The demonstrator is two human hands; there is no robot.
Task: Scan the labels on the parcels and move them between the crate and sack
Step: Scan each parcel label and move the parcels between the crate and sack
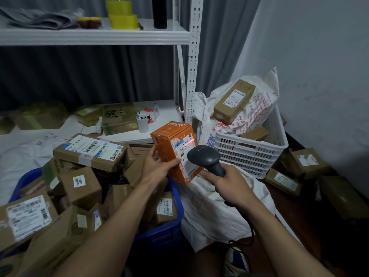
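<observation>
My left hand (157, 164) grips an orange box (172, 144) by its lower left corner and holds it upright above the blue crate (159, 232). My right hand (225, 181) grips a black handheld scanner (207, 158), its head close to the box's white label. A red scan line lies across that label. The blue crate is heaped with several brown cardboard parcels (89, 150). A white sack (215, 208) lies open under my right hand.
A white slotted crate (251, 154) at the right holds a printed sack and a brown box (233, 100). More parcels (305, 160) lie on the dark floor by the wall. A white metal shelf (95, 35) stands behind, with a white cup (142, 122) on its lower level.
</observation>
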